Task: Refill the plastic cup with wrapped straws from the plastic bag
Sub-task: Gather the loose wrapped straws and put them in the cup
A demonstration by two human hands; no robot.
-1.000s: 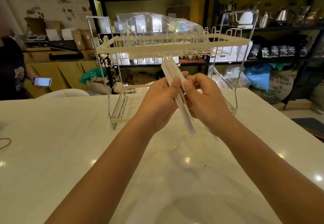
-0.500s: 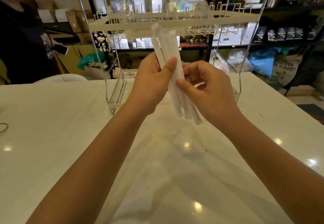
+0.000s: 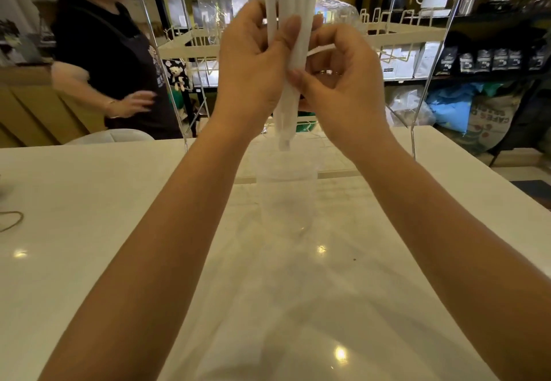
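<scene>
White paper-wrapped straws (image 3: 293,37) stand upright in a bundle, clamped in the grip of both the left hand (image 3: 253,61) and right hand (image 3: 340,79), directly above a clear plastic cup (image 3: 286,198) on the counter (image 3: 89,201). Farther back, a plastic bag (image 3: 226,1) lies on a wire rack (image 3: 402,33).

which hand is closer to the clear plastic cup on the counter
Hard to separate. Both the left hand and right hand hold the wrapped straws above the plastic cup, one either side; neither touches it.
</scene>
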